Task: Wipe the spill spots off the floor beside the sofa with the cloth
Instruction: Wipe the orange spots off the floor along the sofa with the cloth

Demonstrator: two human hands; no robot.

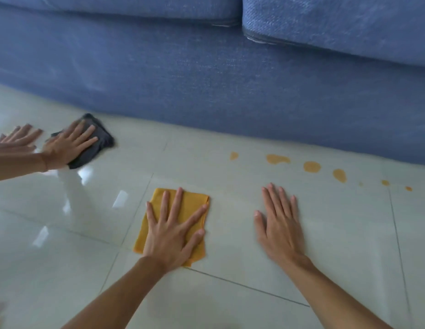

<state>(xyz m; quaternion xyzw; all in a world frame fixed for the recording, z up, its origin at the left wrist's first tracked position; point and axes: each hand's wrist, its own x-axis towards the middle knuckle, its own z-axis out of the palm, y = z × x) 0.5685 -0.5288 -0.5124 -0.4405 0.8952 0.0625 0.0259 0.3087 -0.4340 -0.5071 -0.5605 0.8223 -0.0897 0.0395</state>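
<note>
A folded yellow cloth (194, 203) lies flat on the pale tiled floor (230, 262). My left hand (173, 229) presses down on it with fingers spread. My right hand (280, 222) rests flat on the bare tile to the right, fingers apart, holding nothing. Several orange spill spots (312, 166) run in a line along the floor just in front of the blue sofa (218, 79), beyond and to the right of my right hand.
At the left, another person's hand (66, 144) presses on a dark grey cloth (99, 138) near the sofa base, with their other hand (19, 136) flat on the tile beside it. Bright reflections glare on the tiles at the left.
</note>
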